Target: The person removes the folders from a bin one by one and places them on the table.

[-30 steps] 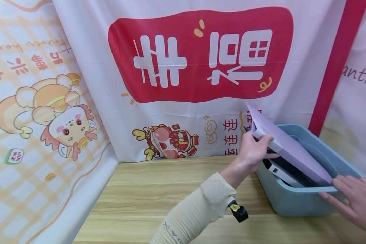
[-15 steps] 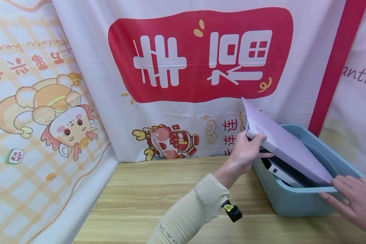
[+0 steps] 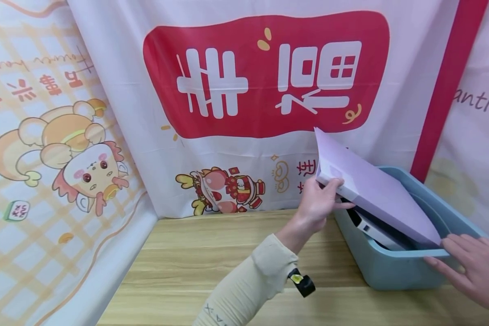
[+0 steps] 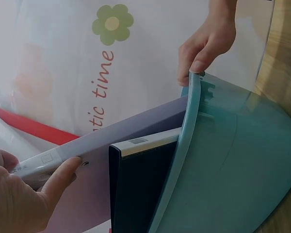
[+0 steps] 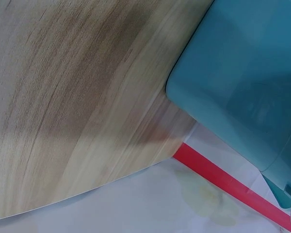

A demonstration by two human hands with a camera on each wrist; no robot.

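A light purple file binder (image 3: 366,188) leans up out of a blue-green plastic bin (image 3: 407,271), its upper end clear of the rim and its lower end inside. My left hand (image 3: 318,199) grips the binder's raised spine end; in the left wrist view the thumb and fingers clasp the spine (image 4: 48,156). Beneath it in the bin is a second binder, black with a white spine (image 4: 145,141). My right hand (image 3: 474,267) holds the bin's near right rim, fingers over the edge and thumb outside. In the right wrist view only a sliver of that hand shows.
The bin stands at the right of a wood-grain table (image 3: 212,258). Behind and beside the table hang printed cloths, among them a white back cloth (image 3: 269,194) with a red panel. A black strap (image 3: 301,283) hangs at the left wrist.
My left hand has moved left, drawing the purple binder's raised end left and slightly up. The right hand stays on the bin rim, and the bin stays nearly in place.
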